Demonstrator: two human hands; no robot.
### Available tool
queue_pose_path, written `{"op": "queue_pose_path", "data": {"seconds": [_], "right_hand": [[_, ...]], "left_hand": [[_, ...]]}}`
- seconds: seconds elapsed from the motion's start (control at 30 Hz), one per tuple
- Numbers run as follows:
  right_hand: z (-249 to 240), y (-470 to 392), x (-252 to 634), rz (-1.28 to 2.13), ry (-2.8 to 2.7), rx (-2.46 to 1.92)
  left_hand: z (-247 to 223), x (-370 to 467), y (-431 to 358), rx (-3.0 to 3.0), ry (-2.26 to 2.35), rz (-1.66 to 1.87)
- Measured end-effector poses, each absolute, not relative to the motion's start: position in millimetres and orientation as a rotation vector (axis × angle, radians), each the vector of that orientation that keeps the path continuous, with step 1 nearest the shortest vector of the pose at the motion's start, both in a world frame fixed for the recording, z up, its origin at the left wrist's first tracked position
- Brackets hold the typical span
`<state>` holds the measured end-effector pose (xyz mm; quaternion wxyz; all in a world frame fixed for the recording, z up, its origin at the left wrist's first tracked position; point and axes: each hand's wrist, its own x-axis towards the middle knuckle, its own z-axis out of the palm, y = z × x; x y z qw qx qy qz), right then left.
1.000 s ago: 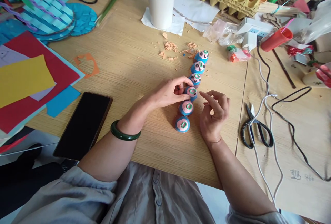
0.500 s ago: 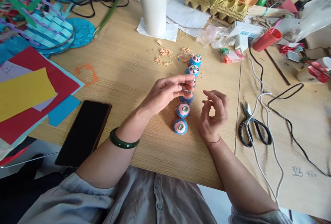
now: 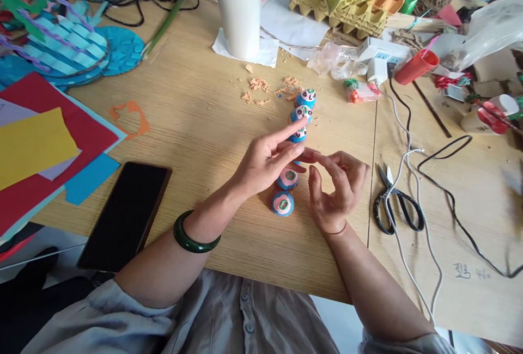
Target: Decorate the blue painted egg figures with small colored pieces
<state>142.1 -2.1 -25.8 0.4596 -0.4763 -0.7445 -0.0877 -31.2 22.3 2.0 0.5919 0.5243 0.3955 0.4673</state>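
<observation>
The row of blue domes ran lengthwise on the worktop, in front of the person and mostly beneath the left hand. That hand hovered palm-down over the row, its thumb close against its own fingers. The right hand was raised just beside the row, its forefinger tip meeting the left fingertips, its thumb slightly apart. Whether either of the hands pinched anything could not be told; any piece there was too small to make out. Dark marks showed on the far domes; the nearest dome had a pink patch and green ring only. Step in hand, as judged: fine fingertip work on a small detail, done above the row. Next move, as judged, called for a light, precise pinch and enough clearance to leave neighbouring domes undisturbed. Scissors lay well apart, to the right.
</observation>
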Motion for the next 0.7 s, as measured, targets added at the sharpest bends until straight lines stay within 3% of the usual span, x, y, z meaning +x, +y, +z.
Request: {"op": "queue_pose_path", "data": {"seconds": [0.7], "right_hand": [[-23.6, 2.7, 141.5, -0.065, -1.743, -1.072]], "left_hand": [[1.3, -25.5, 21.3, 1.659, 0.983, 1.176]]}}
